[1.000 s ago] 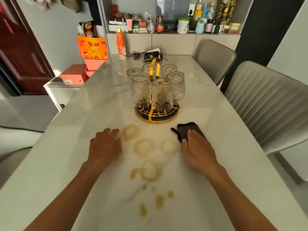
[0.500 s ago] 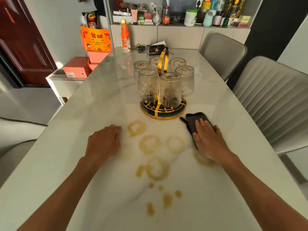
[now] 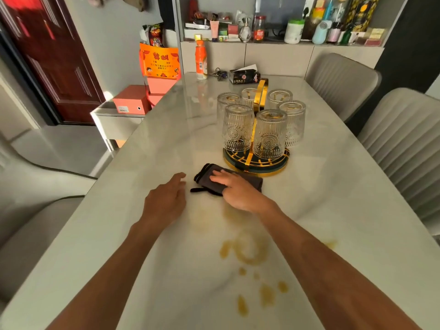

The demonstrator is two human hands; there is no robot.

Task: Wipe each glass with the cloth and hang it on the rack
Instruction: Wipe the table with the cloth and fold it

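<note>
marble-look table (image 3: 333, 210) fills most of the head view, pale and glossy, with amber ring stains (image 3: 250, 253) and droplets toward six o'clock. at about one o'clock from the hands stands the rack (image 3: 256, 160), a round black-and-gold base with a gold handle, already carrying six ribbed glasses (image 3: 269, 134) upside down; none is left loose on the table, so the hanging part of the task looks done as far as can be seen. the cloth (image 3: 247, 181), dark and folded, lies just at six o'clock of the rack base, flat on the table. the right hand (image 3: 238, 191) presses down on it with straight, spread fingers, not clenched round it. the left hand (image 3: 166, 201) rests at nine o'clock of the cloth, just apart from it, fingers relaxed and grasping nothing.

judging by the stains, the step in hand seems to be wiping the tabletop rather than a glass. the next move likely calls for drawing the cloth back toward six o'clock over the remaining rings, keeping firm flat pressure and staying clear of the rack base.
</note>
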